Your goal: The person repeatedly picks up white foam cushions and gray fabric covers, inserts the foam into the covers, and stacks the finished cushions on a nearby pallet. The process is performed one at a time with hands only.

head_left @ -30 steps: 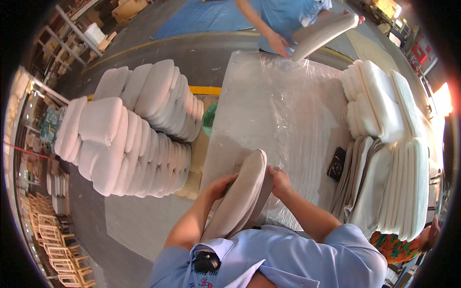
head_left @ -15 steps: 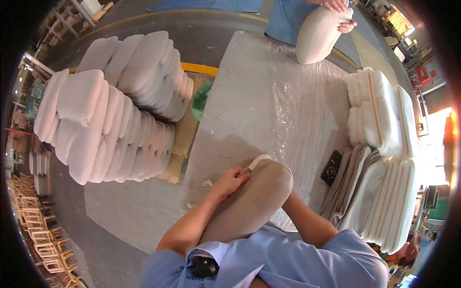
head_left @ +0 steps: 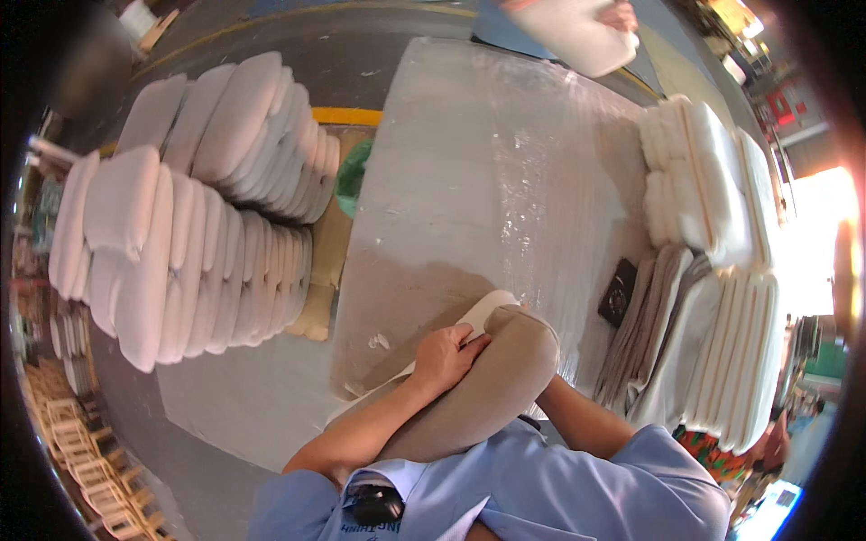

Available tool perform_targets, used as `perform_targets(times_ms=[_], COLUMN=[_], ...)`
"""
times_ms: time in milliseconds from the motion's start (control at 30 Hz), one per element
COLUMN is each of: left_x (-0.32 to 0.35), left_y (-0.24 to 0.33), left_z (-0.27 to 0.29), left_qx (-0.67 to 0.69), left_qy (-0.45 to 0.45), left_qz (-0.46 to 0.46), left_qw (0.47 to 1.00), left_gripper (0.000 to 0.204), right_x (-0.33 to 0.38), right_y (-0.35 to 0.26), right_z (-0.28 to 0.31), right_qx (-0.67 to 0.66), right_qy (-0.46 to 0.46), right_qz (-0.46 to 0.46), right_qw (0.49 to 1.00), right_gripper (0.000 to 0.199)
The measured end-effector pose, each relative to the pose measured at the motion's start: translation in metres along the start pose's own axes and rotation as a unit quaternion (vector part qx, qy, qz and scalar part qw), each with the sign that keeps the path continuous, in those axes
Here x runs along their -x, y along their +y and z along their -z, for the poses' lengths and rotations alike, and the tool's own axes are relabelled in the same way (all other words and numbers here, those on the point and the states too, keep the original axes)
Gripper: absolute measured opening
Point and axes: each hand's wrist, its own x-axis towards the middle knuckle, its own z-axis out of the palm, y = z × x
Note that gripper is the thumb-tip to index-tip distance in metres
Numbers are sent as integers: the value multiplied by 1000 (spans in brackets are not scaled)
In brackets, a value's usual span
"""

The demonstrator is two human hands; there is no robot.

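Note:
A grey-beige cushion (head_left: 510, 374) leans against my lap at the near edge of the table, its rounded end pointing away from me. Along its left side the fabric cover stands apart, and a strip of white filling (head_left: 492, 309) shows there. My left hand (head_left: 448, 356) is closed on the cover's edge at that side, its fingers curled over the fabric. My right forearm (head_left: 586, 415) reaches behind the cushion's right side. The cushion hides my right hand and its fingers.
The plastic-wrapped table (head_left: 433, 180) extends ahead. Stacks of pale cushions (head_left: 194, 261) rise at the left, beside a green bag (head_left: 352, 180). Folded grey covers (head_left: 645, 316) and white cushion pads (head_left: 735, 352) stand at the right. Across the table another person holds a white cushion (head_left: 586, 36).
My left hand has shifted right along the cover's edge, and more white shows on the cushion's left side. The other person's cushion has moved up toward the picture's top edge. The view has shifted slightly.

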Motion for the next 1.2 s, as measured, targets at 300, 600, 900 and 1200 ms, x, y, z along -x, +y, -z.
perform_targets(times_ms=[300, 600, 900, 1200], left_x=[-6, -4, 24, 32], left_y=[17, 18, 30, -13], left_z=[1, 35, 47, 27], left_qx=[-34, -93, -244, -286], left_qy=[-114, -385, -524, -510], left_qz=[-76, -56, -164, -245], left_qw=[990, 917, 800, 773], left_gripper=[46, 48, 46, 43], right_x=[28, 27, 34, 85], right_y=[83, 224, 299, 298], right_z=[15, -10, -104, -75], right_qx=[199, -332, -246, -227], right_qy=[67, 32, 195, 427], right_qz=[278, 388, 408, 277], right_qw=[937, 859, 857, 831], right_gripper=[73, 58, 48, 38])
